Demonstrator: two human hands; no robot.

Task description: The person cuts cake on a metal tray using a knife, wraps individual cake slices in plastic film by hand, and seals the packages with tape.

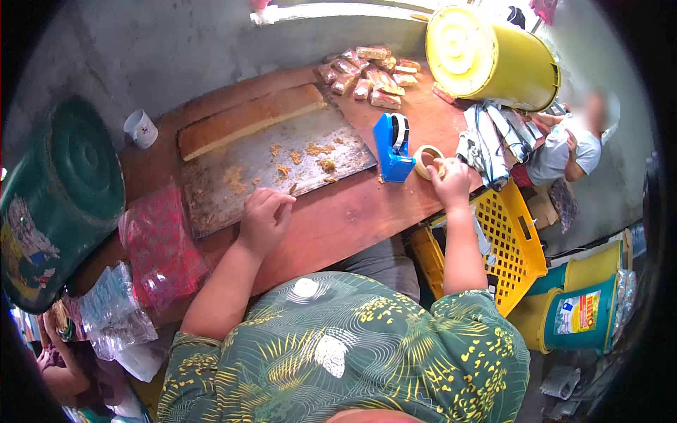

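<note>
My right hand (451, 182) is closed on the edge of a roll of tape (422, 156), a pale tan ring at the table's front right. Just left of that roll stands a blue tape dispenser (395, 144) with a dark wheel. My left hand (266, 217) hovers by the front edge of a worn metal baking tray (240, 201), its fingers curled together; whether anything small is between them I cannot make out. A long slab of sponge cake (254, 121) with a brown top lies along the tray's back side, and crumbs (319, 149) are scattered in front of it.
Wrapped cake packs (374, 74) are piled at the back. A yellow barrel (518, 60), folded cloths (493, 137) and a yellow crate (504, 236) flank the right; a green drum (67, 197), mug (141, 129) and red plastic (162, 243) the left. Another person (568, 144) sits at right.
</note>
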